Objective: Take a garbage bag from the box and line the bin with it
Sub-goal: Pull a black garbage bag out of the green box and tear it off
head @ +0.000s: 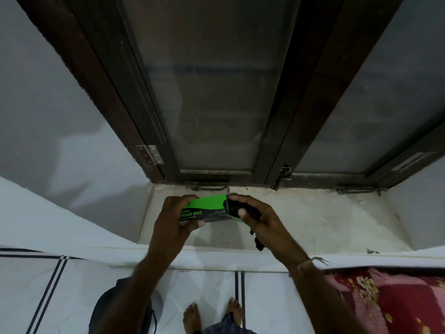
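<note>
A green and black box (212,206) printed "garbage bags" is held level above a pale window sill (325,220). My left hand (174,219) grips its left end, thumb below and fingers on top. My right hand (258,219) is closed at the box's open right end on a black garbage bag (257,242), part of which hangs below my palm. On the floor at lower left stands a dark bin (110,307) with a grey inside, partly hidden by my left forearm.
A dark-framed window (216,92) with frosted panes rises behind the sill. White floor tiles with dark stripes (60,280) lie below. A red flowered cloth (397,300) is at the lower right. My bare feet (212,314) stand beside the bin.
</note>
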